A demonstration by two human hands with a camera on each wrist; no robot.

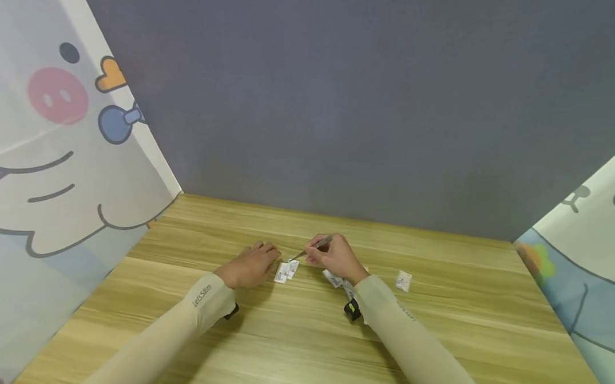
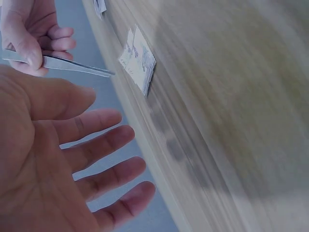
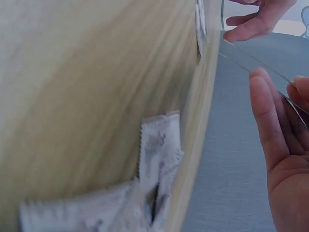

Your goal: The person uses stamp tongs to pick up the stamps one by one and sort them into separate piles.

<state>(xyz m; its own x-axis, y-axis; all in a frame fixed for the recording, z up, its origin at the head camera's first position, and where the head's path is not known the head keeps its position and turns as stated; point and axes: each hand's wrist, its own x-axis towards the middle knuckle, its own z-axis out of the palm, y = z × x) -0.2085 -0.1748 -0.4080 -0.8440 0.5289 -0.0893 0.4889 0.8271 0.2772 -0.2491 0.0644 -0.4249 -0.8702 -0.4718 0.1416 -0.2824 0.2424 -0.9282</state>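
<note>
My right hand [image 1: 335, 256] pinches a pair of metal tweezers [image 1: 311, 249], whose tips reach toward two overlapping small white packets [image 1: 283, 272]. In the left wrist view the tweezers [image 2: 72, 65] point past the packets [image 2: 140, 60], tips apart from them. My left hand [image 1: 253, 265] hovers just left of those packets; its fingers [image 2: 111, 152] are loosely extended with nothing held. Under the right wrist lie several more white packets [image 1: 333, 278], partly covered by that arm in the head view. The right wrist view shows them with serrated edges [image 3: 159, 145].
A single white packet [image 1: 404, 281] lies apart on the right of the wooden table [image 1: 280, 340]. A grey panel [image 1: 322, 101] stands behind the table, and cartoon-printed white panels [image 1: 81, 176] flank it on both sides.
</note>
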